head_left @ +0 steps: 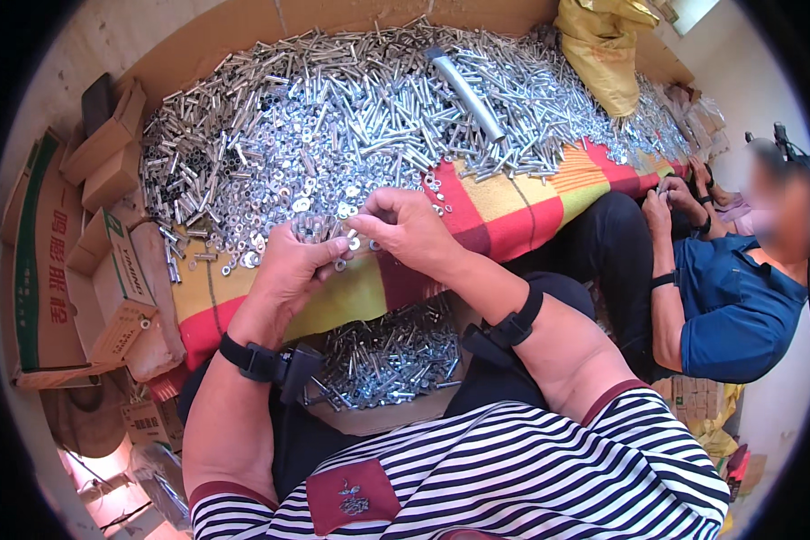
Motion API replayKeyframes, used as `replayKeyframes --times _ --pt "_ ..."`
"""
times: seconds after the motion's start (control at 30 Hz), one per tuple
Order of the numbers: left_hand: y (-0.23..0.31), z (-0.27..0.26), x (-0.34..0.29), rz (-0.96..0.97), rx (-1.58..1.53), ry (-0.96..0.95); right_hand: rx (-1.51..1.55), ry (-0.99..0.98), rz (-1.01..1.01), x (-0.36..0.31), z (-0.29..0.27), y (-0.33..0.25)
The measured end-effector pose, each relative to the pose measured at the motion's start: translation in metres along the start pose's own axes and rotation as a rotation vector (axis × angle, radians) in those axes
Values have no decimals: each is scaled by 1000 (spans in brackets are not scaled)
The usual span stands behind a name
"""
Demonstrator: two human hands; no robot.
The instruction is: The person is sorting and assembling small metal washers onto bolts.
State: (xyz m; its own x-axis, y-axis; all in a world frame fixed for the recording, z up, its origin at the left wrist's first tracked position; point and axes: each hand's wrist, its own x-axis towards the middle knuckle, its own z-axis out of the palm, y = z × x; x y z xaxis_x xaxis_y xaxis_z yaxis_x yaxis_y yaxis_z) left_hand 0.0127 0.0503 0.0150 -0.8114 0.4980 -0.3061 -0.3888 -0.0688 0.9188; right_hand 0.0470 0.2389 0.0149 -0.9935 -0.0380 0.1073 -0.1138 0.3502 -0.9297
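While left hand holds fasteners, right hand just beside; washers beyond.

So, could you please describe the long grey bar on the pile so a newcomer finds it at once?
Start at the big pile of loose metal parts. Toward its right, left of the yellow sack, lies the grey bar, slanting down rightward. It is far longer and thicker than the bolts around it.

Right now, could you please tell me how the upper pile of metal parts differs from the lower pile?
The upper pile is far larger than the lower pile. The upper pile spreads over a checked blanket, while the lower pile sits below the blanket's near edge. Both are loose heaps of shiny metal parts.
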Motion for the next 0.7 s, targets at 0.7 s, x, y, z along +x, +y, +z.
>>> replayKeyframes --times 0.7 --pt "6 -5 -22 -124 399 -188 -589 136 -239 -13 1 -8"
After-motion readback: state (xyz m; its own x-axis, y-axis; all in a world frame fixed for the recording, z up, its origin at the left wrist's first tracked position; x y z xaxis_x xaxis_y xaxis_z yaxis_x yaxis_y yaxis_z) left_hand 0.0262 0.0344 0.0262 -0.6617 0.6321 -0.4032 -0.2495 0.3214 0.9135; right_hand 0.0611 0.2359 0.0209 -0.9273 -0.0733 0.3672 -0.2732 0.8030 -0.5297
